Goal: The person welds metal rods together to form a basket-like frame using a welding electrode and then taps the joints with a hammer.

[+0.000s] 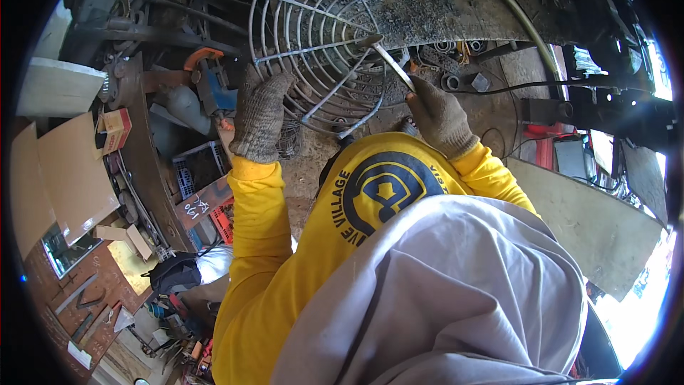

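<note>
A round, cone-like wire guard (288, 48) of pale metal rings and spokes is held tilted against the edge of the workbench (442, 7). My left hand (262, 117), in a brown knit glove, grips its near left rim. In my gloved right hand (443, 120) is a slim metal tool (393, 66) with a light flat shank. The tool's brownish head is at the guard's middle, where the spokes meet; I cannot tell whether they touch. Dark grit and flakes lie on the bench behind the guard.
A long-handled hammer (527, 25) lies on the bench at the right, above a black cable (527, 87). At the left are a blue machine with an orange handle (204, 57), cardboard (68, 178) and a small box (114, 130). A pale board (588, 224) leans at the right.
</note>
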Demonstrator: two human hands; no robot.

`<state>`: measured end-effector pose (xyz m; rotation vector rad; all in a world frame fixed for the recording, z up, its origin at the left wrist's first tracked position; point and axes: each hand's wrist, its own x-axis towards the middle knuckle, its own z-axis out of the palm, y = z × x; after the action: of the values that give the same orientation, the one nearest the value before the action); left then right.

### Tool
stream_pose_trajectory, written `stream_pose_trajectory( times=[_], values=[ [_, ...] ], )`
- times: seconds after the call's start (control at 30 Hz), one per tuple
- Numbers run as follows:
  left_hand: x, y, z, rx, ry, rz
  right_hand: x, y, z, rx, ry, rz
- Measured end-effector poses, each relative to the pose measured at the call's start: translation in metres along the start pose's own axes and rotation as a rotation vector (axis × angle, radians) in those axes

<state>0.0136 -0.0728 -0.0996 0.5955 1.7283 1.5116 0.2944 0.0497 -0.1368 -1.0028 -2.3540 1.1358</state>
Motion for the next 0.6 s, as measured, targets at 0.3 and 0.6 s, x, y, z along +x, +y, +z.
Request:
stream_pose_trajectory(
  times=[0.3,0.6],
  values=[
    [0.002,0.007,0.006,-0.082,0.001,-0.030,0.018,-0.004,-0.015,-0.045,0.127,-0.221],
    [0.000,0.032,0.014,0.608,-0.041,0.332,0.042,-0.008,-0.019,-0.138,0.099,-0.357]
  ],
)
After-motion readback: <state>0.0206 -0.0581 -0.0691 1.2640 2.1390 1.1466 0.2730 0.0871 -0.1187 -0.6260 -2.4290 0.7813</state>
